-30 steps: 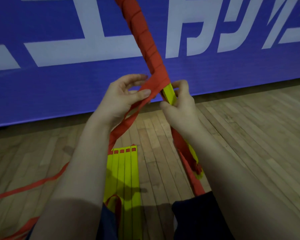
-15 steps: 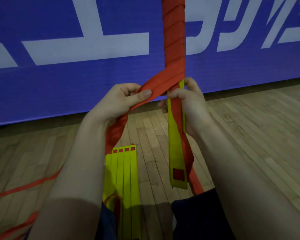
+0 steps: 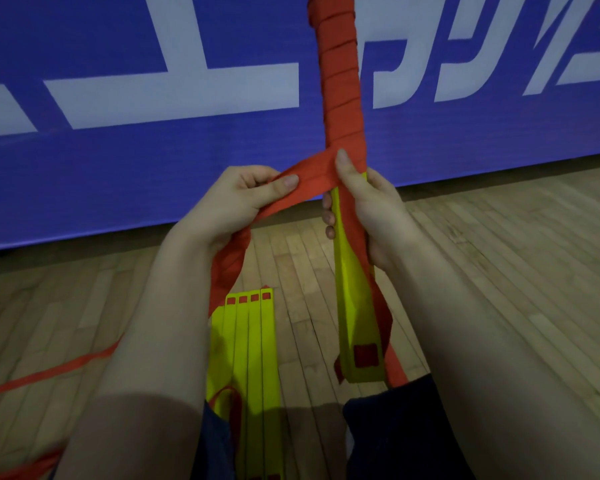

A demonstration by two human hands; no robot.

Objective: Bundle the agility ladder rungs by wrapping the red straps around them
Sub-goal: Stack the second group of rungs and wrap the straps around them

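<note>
Two hands meet at the work. I see the left hand (image 3: 236, 202) pinching the red strap (image 3: 312, 178) between thumb and curled fingers, drawn slantwise to the rung bundle (image 3: 352, 289). The right hand (image 3: 374, 209) grips the bundle upright, its thumb pressing the strap's crossing. Four yellow rungs (image 3: 250, 348) lie flat below. The blue banner (image 3: 118, 168) has white characters that are cropped and unreadable. The wooden floor (image 3: 499, 254) stretches right, up to the banner's lower edge.

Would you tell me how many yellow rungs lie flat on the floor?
5 rungs, side by side between the forearms; the leftmost rung has its end behind the red strap.
</note>
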